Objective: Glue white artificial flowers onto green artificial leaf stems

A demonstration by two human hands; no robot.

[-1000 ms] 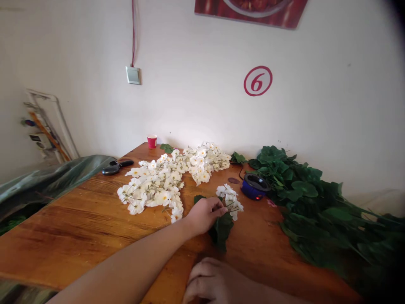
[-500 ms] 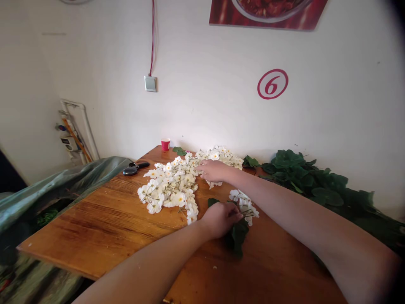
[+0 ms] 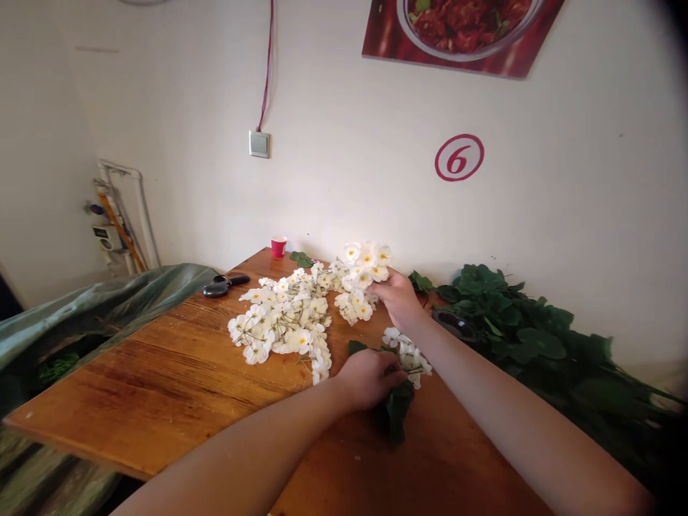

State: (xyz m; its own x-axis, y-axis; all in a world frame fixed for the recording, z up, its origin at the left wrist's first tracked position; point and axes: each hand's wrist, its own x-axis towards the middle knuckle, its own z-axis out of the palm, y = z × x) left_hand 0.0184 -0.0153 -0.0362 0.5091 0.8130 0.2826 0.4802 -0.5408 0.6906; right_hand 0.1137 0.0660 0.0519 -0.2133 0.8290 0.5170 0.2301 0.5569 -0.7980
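Observation:
Low over the wooden table (image 3: 177, 373), my left hand (image 3: 370, 378) is closed around a sprig with dark green leaves (image 3: 398, 416). White blossoms (image 3: 413, 358) stick out just past its fingers; the stem inside the hand is mostly hidden. My right hand (image 3: 398, 295) pinches a bunch of white flowers with yellow centres (image 3: 368, 262), raised above the table. Left of both hands lies a heap of loose white flowers (image 3: 287, 315), with thin stems showing among the petals. A smaller clump of them (image 3: 355, 307) is just below the held bunch.
A pile of green leaves (image 3: 527, 330) lies at the right, with a dark round dish (image 3: 454, 325) beside it. A black-handled tool (image 3: 216, 288) rests near the left edge. At the back stands a red paper cup (image 3: 278, 248), by a leaf (image 3: 302, 259) and the wall.
My right hand has picked up a bunch of white flowers from the heap and drawn it back to the right. My left hand keeps its hold on the leafy sprig. The view has tilted slightly upward.

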